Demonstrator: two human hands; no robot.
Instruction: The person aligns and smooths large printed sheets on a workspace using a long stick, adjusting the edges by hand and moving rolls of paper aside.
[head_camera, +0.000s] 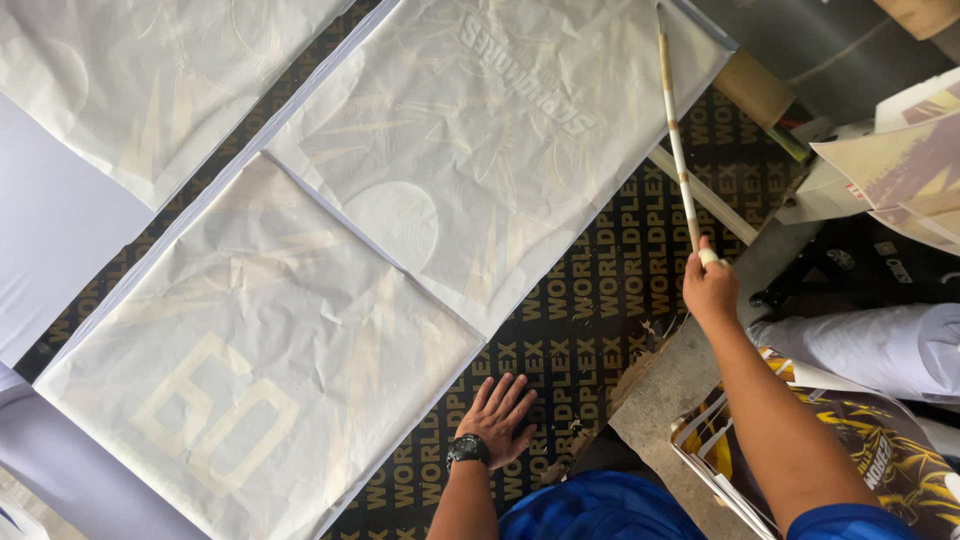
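Head view: left hand (498, 410) is lying open, fingers spread, on the dark printed board (600, 310) at lower centre, beside a white paper sheet (270, 350). Right hand (708, 285) is closing around a long stick (677, 130) reaching toward the upper right.

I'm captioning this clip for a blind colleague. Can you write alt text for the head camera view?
The right hand holds a long thin stick reaching over large white paper sheets with faint printed shapes, laid on a dark lettered board. The left hand, with a black wristwatch, rests flat on the board beside the nearest sheet.
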